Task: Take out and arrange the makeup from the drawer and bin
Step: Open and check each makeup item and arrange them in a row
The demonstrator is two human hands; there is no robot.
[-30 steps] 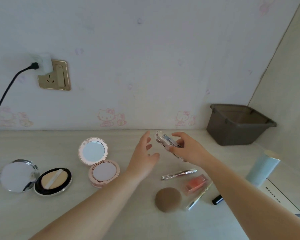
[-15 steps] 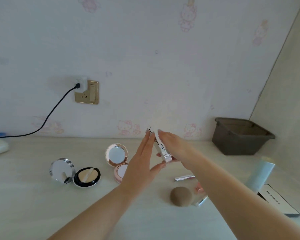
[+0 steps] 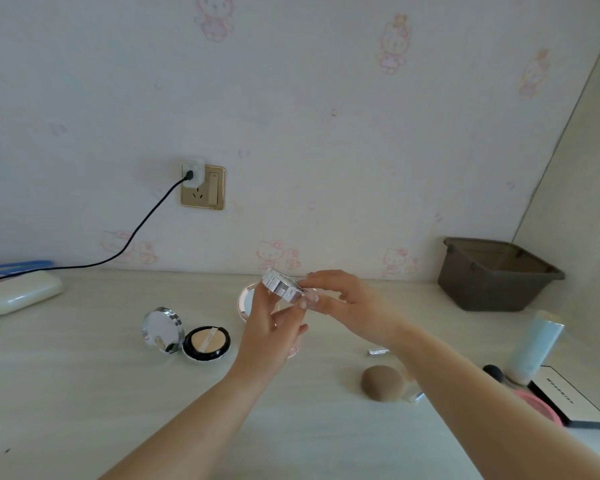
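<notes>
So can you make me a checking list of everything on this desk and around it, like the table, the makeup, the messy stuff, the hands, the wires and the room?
Surface: pale wood-look desk, makeup spread across it.
Job's things: silver faceted compact held up in both hands; open black cushion compact with its mirror lid up; pink compact partly hidden behind the hands; brown puff; pale blue tube standing upright; black-edged white box; brown bin at the back right.
Clutter: white power bank at the left.
Grippers: left hand and right hand both grip the silver compact.
Cables: black cable runs from the wall socket to the left.
Surroundings: cartoon cat wallpaper.
</notes>
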